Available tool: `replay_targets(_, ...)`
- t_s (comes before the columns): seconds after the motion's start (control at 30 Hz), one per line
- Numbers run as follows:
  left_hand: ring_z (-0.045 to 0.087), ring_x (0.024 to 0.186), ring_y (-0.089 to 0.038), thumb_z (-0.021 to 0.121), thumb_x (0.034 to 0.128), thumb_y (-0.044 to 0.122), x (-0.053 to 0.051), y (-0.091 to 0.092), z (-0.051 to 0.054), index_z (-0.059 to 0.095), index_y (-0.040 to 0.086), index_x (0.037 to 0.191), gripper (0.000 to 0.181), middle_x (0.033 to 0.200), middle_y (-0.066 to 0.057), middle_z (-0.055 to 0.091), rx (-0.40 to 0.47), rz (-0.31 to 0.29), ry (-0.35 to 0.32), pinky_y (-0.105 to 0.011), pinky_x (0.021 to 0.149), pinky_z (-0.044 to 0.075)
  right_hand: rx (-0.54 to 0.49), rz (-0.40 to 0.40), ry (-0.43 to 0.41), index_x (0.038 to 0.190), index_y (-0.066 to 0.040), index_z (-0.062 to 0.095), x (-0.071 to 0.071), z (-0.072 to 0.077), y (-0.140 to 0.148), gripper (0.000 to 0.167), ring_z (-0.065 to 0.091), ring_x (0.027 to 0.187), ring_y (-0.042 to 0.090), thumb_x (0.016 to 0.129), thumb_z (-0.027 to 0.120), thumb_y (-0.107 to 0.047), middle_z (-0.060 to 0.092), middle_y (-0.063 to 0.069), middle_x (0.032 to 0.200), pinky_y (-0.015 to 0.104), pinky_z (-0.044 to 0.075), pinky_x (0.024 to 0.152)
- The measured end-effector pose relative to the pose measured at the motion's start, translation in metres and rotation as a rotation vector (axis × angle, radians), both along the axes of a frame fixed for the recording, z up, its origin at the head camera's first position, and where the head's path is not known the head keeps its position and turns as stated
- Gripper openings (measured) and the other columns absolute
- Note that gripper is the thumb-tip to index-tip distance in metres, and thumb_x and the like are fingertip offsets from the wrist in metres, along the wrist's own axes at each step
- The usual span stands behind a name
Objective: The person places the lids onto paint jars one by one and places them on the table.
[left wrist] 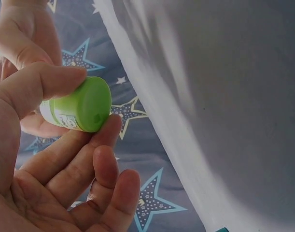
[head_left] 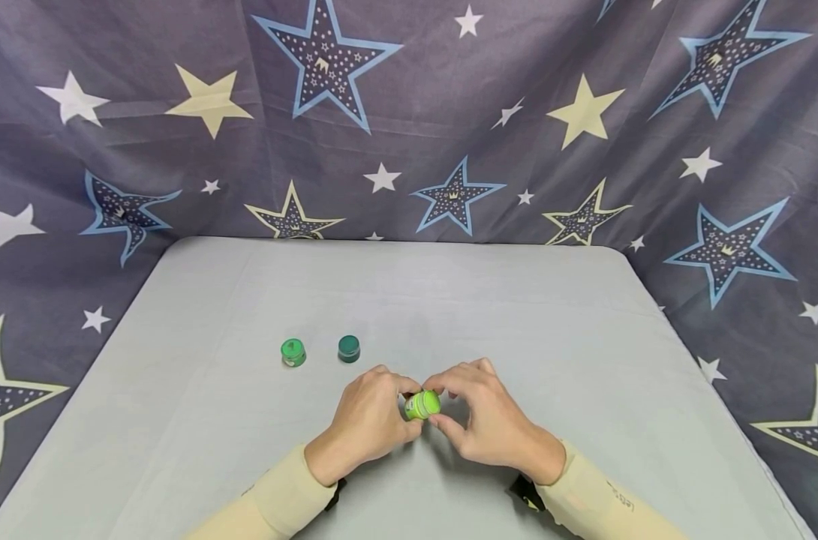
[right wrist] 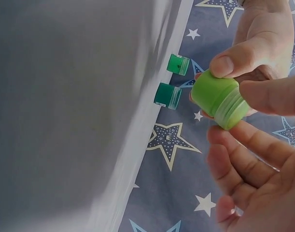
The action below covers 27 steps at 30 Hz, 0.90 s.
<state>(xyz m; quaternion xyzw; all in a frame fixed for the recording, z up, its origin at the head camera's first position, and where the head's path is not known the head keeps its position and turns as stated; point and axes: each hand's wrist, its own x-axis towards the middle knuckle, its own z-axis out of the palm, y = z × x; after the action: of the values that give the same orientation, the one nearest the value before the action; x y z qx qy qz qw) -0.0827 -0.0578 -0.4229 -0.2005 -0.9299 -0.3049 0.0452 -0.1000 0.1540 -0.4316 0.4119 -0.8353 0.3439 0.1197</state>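
Observation:
Above the table's middle, a small lime-green jar [head_left: 422, 405] is tilted between both hands. My left hand [head_left: 371, 416] pinches its green body between thumb and fingers. At the other end, my right hand [head_left: 486, 412] has thumb and fingertips around the clear rim or lid. The right wrist view shows the lime jar [right wrist: 212, 94] with its clear end beside the right thumb. A printed label shows on the lime jar [left wrist: 79, 106] in the left wrist view.
Two closed jars stand upright on the pale-covered table [head_left: 517, 315], left of and beyond the hands: a bright green jar [head_left: 293, 352] and a dark green jar [head_left: 349, 349]. A star-patterned cloth [head_left: 395, 112] hangs behind and beside the table.

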Motion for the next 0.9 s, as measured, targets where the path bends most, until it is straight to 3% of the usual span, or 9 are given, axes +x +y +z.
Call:
replay_targets(0.37, 0.048, 0.069, -0.006, 0.091, 0.0683, 0.018, -0.0001, 0.0006, 0.0001, 0.083, 0.018, 0.093, 0.026, 0.081, 0.010, 0.070, 0.017, -0.004, -0.012, -0.024, 0.057, 0.041, 0.030, -0.071, 0.027, 0.093, -0.019, 0.074, 0.0000, -0.0004, -0.0023, 0.019, 0.060, 0.072, 0.010, 0.084, 0.086, -0.031, 0.067, -0.012, 0.082, 0.030, 0.035, 0.078)
replay_targets(0.6, 0.047, 0.069, -0.006, 0.090, 0.0695, 0.017, 0.0002, 0.0008, 0.0013, 0.083, 0.018, 0.092, 0.024, 0.083, 0.010, 0.072, 0.025, -0.014, -0.019, -0.024, 0.057, 0.041, 0.058, -0.122, 0.052, 0.083, -0.022, 0.071, -0.0007, -0.0005, -0.0027, 0.025, 0.057, 0.066, 0.007, 0.087, 0.081, -0.043, 0.065, -0.011, 0.074, 0.028, 0.035, 0.073)
replay_targets(0.9, 0.048, 0.069, -0.006, 0.090, 0.0684, 0.015, 0.0004, 0.0017, 0.0000, 0.082, 0.018, 0.090, 0.023, 0.084, 0.009, 0.073, 0.029, -0.018, -0.020, -0.024, 0.057, 0.041, 0.071, -0.160, 0.074, 0.073, -0.024, 0.063, -0.0012, -0.0036, -0.0025, 0.033, 0.044, 0.058, -0.002, 0.087, 0.079, -0.048, 0.052, -0.019, 0.066, 0.026, 0.033, 0.069)
